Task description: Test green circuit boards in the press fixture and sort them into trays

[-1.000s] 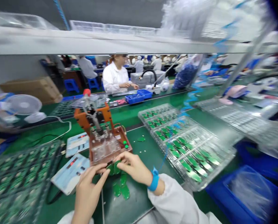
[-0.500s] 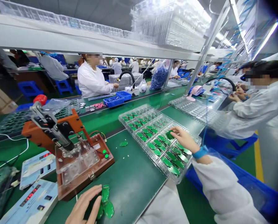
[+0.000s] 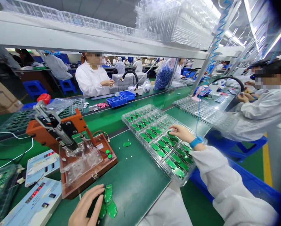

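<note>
My right hand [image 3: 182,133], with a blue band at the wrist, reaches over a clear compartment tray [image 3: 143,145] of green circuit boards. Its fingertips are closed on a green circuit board [image 3: 170,133], mostly hidden under them. At the bottom, my left hand [image 3: 87,205] rests at the table with thumb and fingers apart. Several loose green circuit boards [image 3: 111,208] lie against its fingertips, one partly hidden by the thumb. A single green circuit board [image 3: 126,144] lies farther up the green mat [image 3: 131,175].
A brown press fixture [image 3: 88,179] with a red-knobbed lever stands at left, beside light-blue boxes with red displays [image 3: 34,201]. Blue bins [image 3: 116,101] sit across the bench. Empty clear trays [image 3: 197,110] lie at right, near a seated co-worker [image 3: 265,103]. A shelf [image 3: 83,44] spans overhead.
My right hand has lowered the board toward the tray, so less of it shows. My left hand stays by the loose boards. The whole view has shifted slightly.
</note>
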Available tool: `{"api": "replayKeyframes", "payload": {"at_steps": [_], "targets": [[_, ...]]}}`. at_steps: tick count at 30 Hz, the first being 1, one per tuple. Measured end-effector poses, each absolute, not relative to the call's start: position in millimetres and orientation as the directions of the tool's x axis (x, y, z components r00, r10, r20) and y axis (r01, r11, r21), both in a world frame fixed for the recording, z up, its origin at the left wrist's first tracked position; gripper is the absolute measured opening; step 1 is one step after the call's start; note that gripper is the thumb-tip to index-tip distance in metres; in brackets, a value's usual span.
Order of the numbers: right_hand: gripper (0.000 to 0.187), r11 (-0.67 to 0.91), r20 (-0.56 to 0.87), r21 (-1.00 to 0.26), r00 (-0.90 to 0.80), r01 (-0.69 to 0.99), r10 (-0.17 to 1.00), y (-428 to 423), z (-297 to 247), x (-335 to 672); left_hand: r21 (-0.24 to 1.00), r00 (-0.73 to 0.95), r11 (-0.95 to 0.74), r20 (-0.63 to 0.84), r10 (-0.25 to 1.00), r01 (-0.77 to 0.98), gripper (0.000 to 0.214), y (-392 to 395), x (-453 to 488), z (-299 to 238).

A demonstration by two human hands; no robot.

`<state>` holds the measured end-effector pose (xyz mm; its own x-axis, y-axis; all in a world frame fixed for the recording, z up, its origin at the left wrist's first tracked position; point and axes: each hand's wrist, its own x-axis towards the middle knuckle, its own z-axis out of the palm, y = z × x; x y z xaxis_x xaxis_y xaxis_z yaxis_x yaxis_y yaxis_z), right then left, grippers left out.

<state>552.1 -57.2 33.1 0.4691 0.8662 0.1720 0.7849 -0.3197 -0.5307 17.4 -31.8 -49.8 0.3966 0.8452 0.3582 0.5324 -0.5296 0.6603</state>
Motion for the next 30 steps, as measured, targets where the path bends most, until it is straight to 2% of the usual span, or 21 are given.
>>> {"api": "replayKeyframes", "payload": {"at_steps": [4, 7, 10, 12, 15, 17, 20, 24, 27, 30], "targets": [[0.035, -0.305, 0.289, -0.489, 0.482, 0.817, 0.827, -56.6, 51.1, 525.5, 0.590, 0.393, -0.584, 0.432, 0.812, 0.557, 0.026, -31.4, 17.2, -49.2], [0.040, -0.186, 0.333, -0.509, 0.391, 0.841, 0.858, -70.0, 67.5, 472.0, 0.596, 0.344, -0.585, 0.476, 0.809, 0.550, 0.024, -36.3, 21.0, -39.1], [0.032, 0.051, 0.324, -0.598, 0.183, 0.800, 0.928, -83.0, 66.5, 399.2, 0.640, 0.304, -0.545, 0.455, 0.837, 0.541, 0.021, -35.3, 17.6, -26.9], [0.024, 0.171, 0.267, -0.654, 0.014, 0.737, 0.964, -87.8, 50.9, 351.0, 0.662, 0.297, -0.510, 0.416, 0.860, 0.550, 0.020, -32.8, 9.5, -20.0], [0.017, 0.279, 0.180, -0.694, -0.216, 0.663, 0.960, -87.6, 13.5, 290.8, 0.661, 0.357, -0.482, 0.327, 0.875, 0.575, 0.016, -35.7, -3.2, -12.9], [0.017, 0.331, 0.177, -0.685, -0.292, 0.649, 0.940, -83.9, -10.2, 262.7, 0.646, 0.405, -0.474, 0.266, 0.875, 0.599, 0.012, -44.1, -6.6, -11.7], [0.022, 0.365, 0.226, -0.620, -0.287, 0.694, 0.931, -78.1, -31.4, 238.5, 0.605, 0.436, -0.466, 0.208, 0.875, 0.646, 0.013, -60.9, -3.3, -17.3], [0.026, 0.365, 0.231, -0.544, -0.283, 0.756, 0.931, -74.6, -37.7, 225.8, 0.540, 0.427, -0.470, 0.212, 0.879, 0.699, 0.025, -76.6, 5.0, -31.5], [0.024, 0.375, 0.217, -0.551, -0.306, 0.746, 0.927, -74.4, -38.6, 223.4, 0.498, 0.427, -0.483, 0.231, 0.874, 0.720, 0.023, -80.8, 8.2, -35.6], [0.023, 0.396, 0.224, -0.615, -0.330, 0.682, 0.917, -71.5, -32.9, 227.8, 0.505, 0.425, -0.496, 0.259, 0.868, 0.706, 0.023, -78.2, 6.0, -26.3]]}}
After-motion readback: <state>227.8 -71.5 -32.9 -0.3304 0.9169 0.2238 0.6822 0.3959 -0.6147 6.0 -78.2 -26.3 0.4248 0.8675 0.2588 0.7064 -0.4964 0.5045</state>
